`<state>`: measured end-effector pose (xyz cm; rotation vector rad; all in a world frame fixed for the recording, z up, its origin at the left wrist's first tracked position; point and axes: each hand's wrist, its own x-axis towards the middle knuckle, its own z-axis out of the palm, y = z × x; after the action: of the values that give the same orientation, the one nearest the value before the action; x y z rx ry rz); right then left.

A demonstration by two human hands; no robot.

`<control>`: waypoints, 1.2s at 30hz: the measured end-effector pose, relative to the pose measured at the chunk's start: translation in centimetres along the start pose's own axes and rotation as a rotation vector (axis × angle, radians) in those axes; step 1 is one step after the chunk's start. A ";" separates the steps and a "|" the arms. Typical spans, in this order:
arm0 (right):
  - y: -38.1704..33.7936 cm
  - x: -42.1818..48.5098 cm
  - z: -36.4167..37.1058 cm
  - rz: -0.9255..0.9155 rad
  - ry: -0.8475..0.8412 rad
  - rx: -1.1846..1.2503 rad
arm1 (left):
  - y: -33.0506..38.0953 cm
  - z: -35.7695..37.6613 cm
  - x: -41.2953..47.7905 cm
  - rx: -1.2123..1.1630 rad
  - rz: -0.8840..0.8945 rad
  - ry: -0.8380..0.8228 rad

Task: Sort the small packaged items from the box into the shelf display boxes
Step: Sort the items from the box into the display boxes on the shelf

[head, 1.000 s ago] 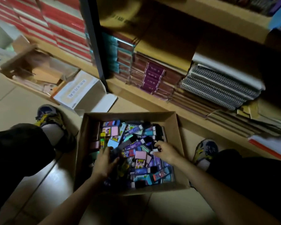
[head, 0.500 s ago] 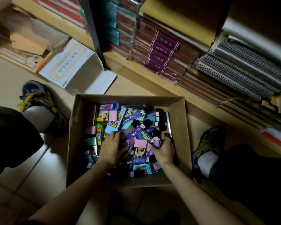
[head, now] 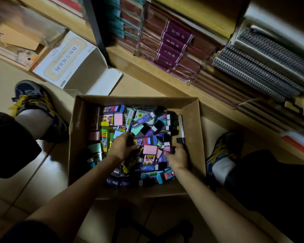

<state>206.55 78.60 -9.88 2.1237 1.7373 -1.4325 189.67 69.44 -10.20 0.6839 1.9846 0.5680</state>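
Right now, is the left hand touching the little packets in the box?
Touching. The head view shows the left hand down inside the cardboard box, its fingers curled round some of the packets piled there.

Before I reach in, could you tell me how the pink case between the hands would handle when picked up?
The pink case looks flat and rigid, so it probably won't flex or roll. Being small, it is likely light. It lies on loose packets in the cardboard box, so neighbours may slide.
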 end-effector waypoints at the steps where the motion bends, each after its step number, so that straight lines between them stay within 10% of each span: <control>1: 0.0 0.1 -0.1 0.007 -0.032 -0.007 | 0.1 0.0 -0.1 -0.050 -0.010 0.006; 23: 2.0 -0.5 -1.0 0.056 0.057 0.247 | -0.3 -2.0 -0.5 0.230 0.123 -0.231; 36: -9.3 -4.0 -5.0 -0.198 -0.340 0.632 | 5.3 -2.7 -3.5 -0.858 0.003 -0.222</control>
<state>202.51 81.78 0.16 1.7817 1.5312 -2.4934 190.02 70.66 -3.43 0.1945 1.3411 1.1829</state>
